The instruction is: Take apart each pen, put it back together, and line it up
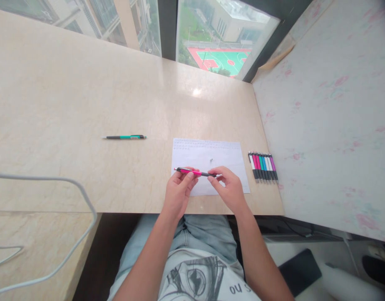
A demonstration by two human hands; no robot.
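Note:
A pink and black pen (194, 172) lies level between both hands, just above a white sheet of paper (208, 156). My left hand (179, 192) pinches the pink barrel. My right hand (229, 188) pinches the black tip end. A tiny dark part (211, 159) rests on the paper beyond the pen. A green and black pen (125, 137) lies alone on the beige marble desk (70, 104), well to the left.
Several pens (263, 166) in pink, green, white and purple lie side by side right of the paper. A patterned wall (330, 125) closes the right side. A window (211, 37) runs along the desk's far edge. A white wire (70, 188) loops at lower left.

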